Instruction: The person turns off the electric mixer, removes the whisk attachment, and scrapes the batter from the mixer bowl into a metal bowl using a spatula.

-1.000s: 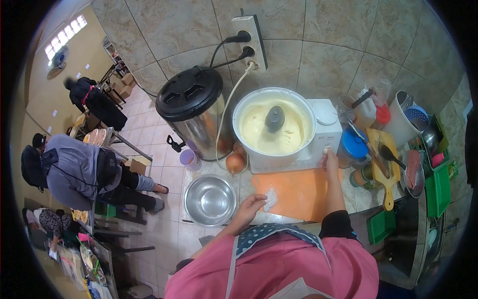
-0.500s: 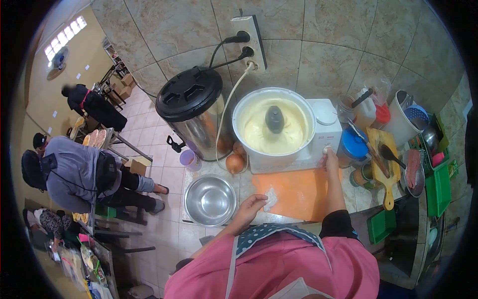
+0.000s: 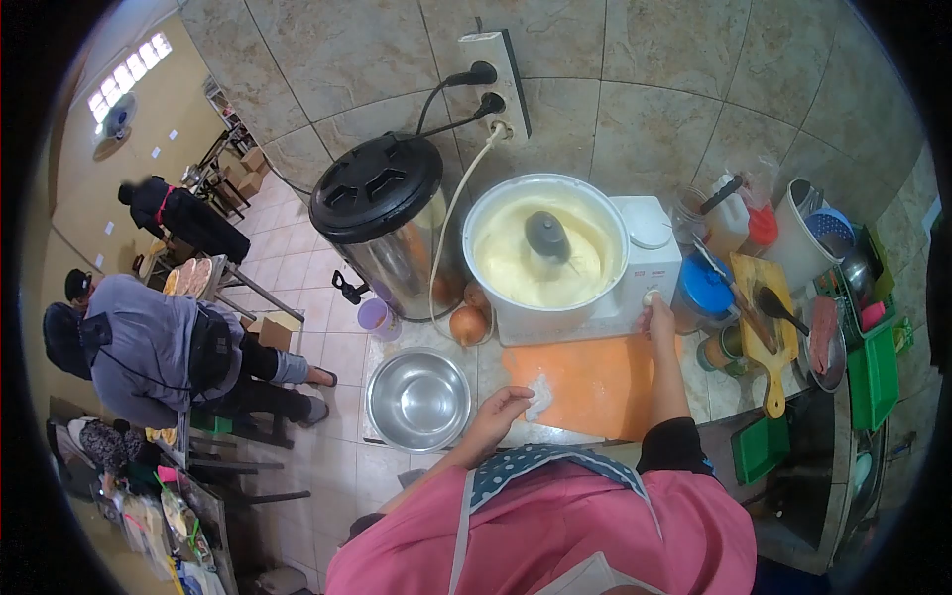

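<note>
Left hand (image 3: 504, 409) pinches plastic (image 3: 538, 398); right hand (image 3: 654, 317) grasps the knob (image 3: 650, 297); beyond those fingers, batter (image 3: 504, 260) looks mostly blended, some ridges left.

A pink garment (image 3: 416, 550) is covering the torso; a teal apron (image 3: 540, 457) patterned with white polka dots is showing along its front, a pale band (image 3: 462, 526) is running downward, and a black sleeve (image 3: 671, 446) is encircling the right arm.

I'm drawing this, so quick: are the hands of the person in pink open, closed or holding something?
Left hand: closed, pinching a crumpled whitish scrap.
Right hand: closed, fingers at the knob on the mixer.
</note>
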A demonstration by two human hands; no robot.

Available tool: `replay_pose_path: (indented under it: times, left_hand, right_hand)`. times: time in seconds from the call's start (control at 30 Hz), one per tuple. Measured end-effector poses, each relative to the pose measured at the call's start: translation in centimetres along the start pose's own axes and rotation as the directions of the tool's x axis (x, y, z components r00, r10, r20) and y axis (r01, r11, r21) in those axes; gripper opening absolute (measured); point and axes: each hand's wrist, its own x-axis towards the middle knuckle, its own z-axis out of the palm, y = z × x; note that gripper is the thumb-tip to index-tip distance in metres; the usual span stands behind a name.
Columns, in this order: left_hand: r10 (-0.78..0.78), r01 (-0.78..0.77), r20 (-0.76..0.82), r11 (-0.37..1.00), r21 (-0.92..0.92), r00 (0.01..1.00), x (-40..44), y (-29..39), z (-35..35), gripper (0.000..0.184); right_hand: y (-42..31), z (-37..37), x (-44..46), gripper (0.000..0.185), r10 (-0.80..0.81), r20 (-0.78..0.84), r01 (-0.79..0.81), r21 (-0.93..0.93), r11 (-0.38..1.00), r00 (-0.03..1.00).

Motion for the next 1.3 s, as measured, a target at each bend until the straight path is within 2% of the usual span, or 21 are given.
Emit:
replay_pose_path:
  times: [0.63, 1.3]
  left_hand:
    - [0.002, -0.002, -0.009, 1.0, 0.003, 1.0, 0.06, -0.14, -0.17, 0.022]
    - [0.014, -0.014, -0.003, 1.0, -0.015, 1.0, 0.02, -0.34, -0.17, 0.022]
  right_hand:
    - [0.4, 0.16, 0.17, 0.04, -0.03, -0.01, 0.031, 0.055, 0.998, 0.999]
    - [0.74, 0.13, 0.37, 0.042, -0.049, 0.0, 0.049, 0.02, 0.999, 0.999]
